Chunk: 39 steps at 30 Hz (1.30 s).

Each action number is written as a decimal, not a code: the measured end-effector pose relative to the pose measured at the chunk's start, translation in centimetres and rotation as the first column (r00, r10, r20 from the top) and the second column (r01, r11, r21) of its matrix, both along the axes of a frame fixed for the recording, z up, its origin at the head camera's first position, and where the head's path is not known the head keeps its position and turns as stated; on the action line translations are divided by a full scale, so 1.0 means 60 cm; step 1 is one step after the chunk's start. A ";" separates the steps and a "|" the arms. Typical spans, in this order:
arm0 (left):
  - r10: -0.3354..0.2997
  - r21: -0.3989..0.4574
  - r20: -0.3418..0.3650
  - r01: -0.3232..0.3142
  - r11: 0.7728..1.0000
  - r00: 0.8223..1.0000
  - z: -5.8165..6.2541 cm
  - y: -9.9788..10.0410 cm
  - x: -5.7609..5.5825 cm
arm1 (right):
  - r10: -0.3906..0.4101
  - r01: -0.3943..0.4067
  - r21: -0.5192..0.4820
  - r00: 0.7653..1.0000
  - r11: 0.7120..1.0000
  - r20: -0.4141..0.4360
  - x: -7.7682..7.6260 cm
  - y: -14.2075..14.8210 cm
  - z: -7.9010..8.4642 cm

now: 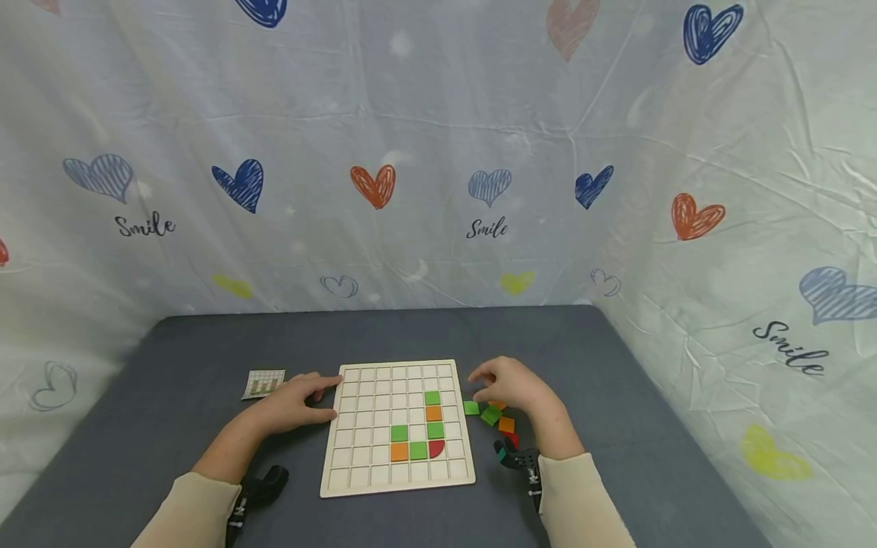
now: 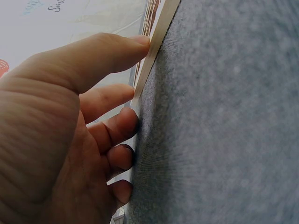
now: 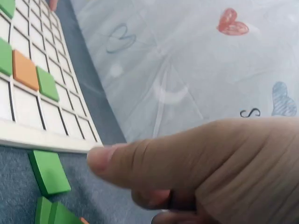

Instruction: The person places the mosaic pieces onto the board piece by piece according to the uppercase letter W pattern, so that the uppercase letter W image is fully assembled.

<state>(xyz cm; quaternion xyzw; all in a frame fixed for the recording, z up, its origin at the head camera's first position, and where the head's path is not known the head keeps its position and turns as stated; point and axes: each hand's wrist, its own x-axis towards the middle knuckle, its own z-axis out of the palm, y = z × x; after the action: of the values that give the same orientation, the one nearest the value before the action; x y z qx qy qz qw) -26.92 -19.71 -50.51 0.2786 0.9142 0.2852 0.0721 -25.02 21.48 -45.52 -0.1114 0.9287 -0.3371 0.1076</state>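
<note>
Between the hands (image 1: pixel 291 403) (image 1: pixel 515 384) lies a gridded board (image 1: pixel 400 415).

We can't read card (image 1: pixel 263 383), print too small. Right hand (image 1: pixel 515 385) partly hides orange tile (image 1: pixel 497 405). Right wrist view crops board (image 3: pixel 37 139).

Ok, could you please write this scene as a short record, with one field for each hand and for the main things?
Board: pale grid, flat on dark table
Placed tiles: four green tiles, two orange tiles, one red tile with a rounded side
Loose tiles: green, orange and red, right of the board
Card: small, printed, left of the board
Left hand: thumb and index finger touch the board's left edge
Right hand: near the loose tiles; no tile visible in its fingers
</note>
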 end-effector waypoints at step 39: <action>0.019 -0.026 -0.015 -0.020 0.999 1.000 -0.006 -0.002 -0.004 | -0.104 0.101 -0.035 0.992 0.994 -0.073 0.000 0.043 0.025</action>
<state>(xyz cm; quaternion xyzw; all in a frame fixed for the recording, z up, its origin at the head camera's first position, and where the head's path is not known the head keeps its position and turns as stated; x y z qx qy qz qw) -27.18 -19.83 -50.87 0.2708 0.9210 0.2720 0.0664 -25.03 24.07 -44.03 -0.0779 0.9312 -0.3521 0.0534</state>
